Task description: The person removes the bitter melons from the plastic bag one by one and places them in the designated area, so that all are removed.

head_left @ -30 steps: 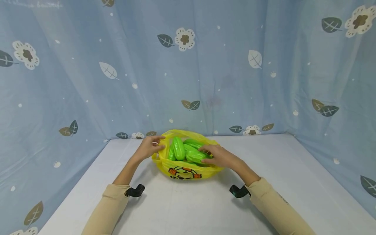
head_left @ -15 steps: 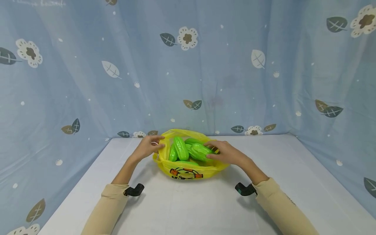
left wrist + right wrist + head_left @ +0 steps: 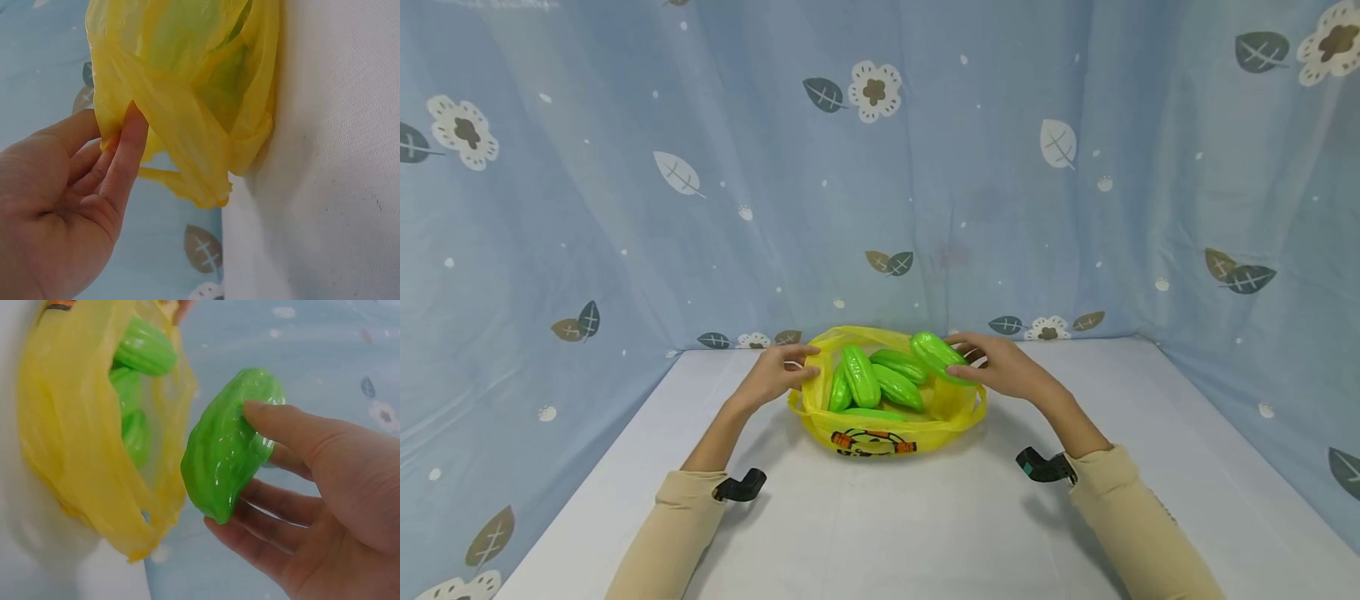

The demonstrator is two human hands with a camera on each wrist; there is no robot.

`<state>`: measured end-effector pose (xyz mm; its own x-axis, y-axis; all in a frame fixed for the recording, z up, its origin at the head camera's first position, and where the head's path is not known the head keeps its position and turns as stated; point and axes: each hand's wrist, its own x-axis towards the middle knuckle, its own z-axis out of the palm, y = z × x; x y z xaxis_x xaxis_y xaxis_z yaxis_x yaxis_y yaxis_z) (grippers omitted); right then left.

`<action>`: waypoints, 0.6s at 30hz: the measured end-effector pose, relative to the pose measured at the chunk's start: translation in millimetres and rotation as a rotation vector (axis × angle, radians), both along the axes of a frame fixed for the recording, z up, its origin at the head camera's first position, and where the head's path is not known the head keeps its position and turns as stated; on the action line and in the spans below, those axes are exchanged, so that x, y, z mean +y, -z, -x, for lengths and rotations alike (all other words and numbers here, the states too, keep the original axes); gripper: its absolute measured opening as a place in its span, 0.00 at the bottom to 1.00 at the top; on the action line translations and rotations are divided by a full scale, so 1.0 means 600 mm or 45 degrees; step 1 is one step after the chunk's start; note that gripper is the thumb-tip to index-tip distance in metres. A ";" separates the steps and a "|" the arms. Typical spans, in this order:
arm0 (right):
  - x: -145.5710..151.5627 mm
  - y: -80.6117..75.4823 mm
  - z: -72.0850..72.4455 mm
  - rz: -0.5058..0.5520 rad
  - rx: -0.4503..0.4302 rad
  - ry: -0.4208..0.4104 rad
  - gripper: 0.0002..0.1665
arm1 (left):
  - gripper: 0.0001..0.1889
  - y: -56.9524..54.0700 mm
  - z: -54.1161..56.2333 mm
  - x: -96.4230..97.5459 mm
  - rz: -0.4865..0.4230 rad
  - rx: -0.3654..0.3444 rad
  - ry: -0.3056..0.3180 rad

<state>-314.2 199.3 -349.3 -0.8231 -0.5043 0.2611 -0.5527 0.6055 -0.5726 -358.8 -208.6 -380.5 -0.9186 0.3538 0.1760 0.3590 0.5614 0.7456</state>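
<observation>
Left hand [image 3: 772, 375]: pinching edge of yellow bag [image 3: 943, 435].
Right hand [image 3: 1011, 367]: gripping one green vegetable [image 3: 938, 352], near bag's mouth.

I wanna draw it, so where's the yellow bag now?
In the head view, the yellow bag sits far back on the table, between the left hand and right hand.

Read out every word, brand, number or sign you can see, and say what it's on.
No text is legible.
Yellow bag: black marks on the front, too small to read.
Right sleeve: a tiny mark, too small to read.
Blue curtain: faint white marks, top left, too blurred to read.
</observation>
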 end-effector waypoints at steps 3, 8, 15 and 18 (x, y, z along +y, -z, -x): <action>0.012 -0.004 0.001 0.011 0.007 0.034 0.32 | 0.22 -0.001 0.000 0.000 0.002 0.004 0.002; 0.030 -0.007 0.008 0.011 0.031 0.104 0.32 | 0.22 -0.001 -0.001 -0.002 0.004 0.008 0.010; 0.048 -0.002 0.017 -0.010 0.031 0.210 0.33 | 0.23 -0.006 -0.003 -0.003 0.004 0.005 0.029; 0.052 0.003 0.021 0.002 0.017 0.244 0.32 | 0.23 -0.007 -0.005 -0.004 -0.003 -0.001 0.028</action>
<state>-326.8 230.6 -351.2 -0.9005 -0.3382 0.2732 -0.4348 0.6996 -0.5671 -355.9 -210.9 -376.2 -0.9109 0.3732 0.1762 0.3705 0.5516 0.7473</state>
